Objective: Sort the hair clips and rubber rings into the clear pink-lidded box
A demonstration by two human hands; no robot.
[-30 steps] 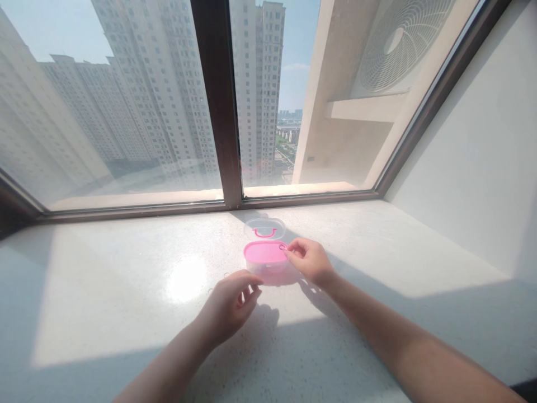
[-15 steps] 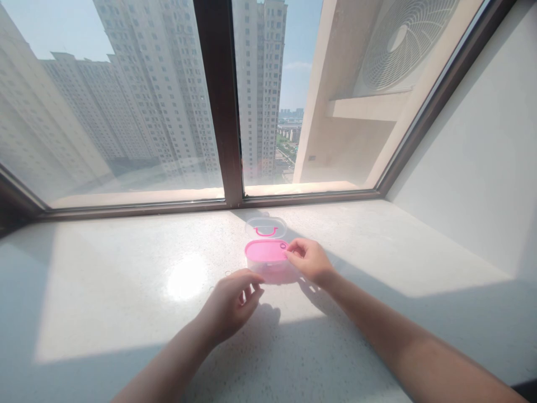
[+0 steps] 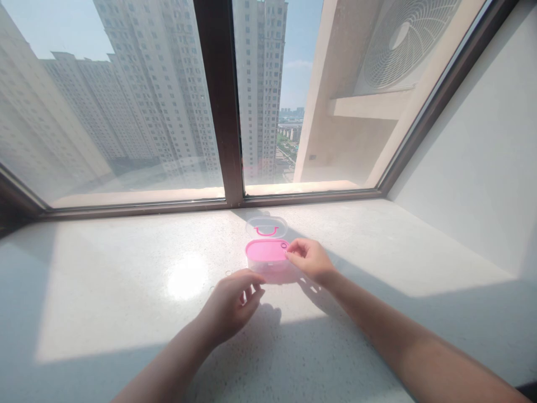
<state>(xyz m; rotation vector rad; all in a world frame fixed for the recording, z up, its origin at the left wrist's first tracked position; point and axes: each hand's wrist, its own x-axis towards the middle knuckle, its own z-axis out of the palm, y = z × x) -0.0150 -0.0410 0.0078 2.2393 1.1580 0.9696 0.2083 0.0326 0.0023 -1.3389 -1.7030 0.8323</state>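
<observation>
head view: at left, faint small rings (image 3: pixel 229 273) lie on the pale sill (image 3: pixel 126 313), just beside the left hand (image 3: pixel 235 302). that hand is barely shifting, low over the sill, wrist bent inward, thumb and fingers parted near the box's front; contact, i can't tell. centre now: the clear box (image 3: pixel 258 266) with its pink top (image 3: pixel 264 251), a clear lid (image 3: pixel 251 226) behind. and on the top's right end, a dark ring (image 3: pixel 283 245), with a little more gap from the fingertips than a second ago! looks like fine placing, i'd judge. right hand (image 3: pixel 312 261): reaching in from the right, tips drawn close; whether they grip anything, can't tell.
</observation>
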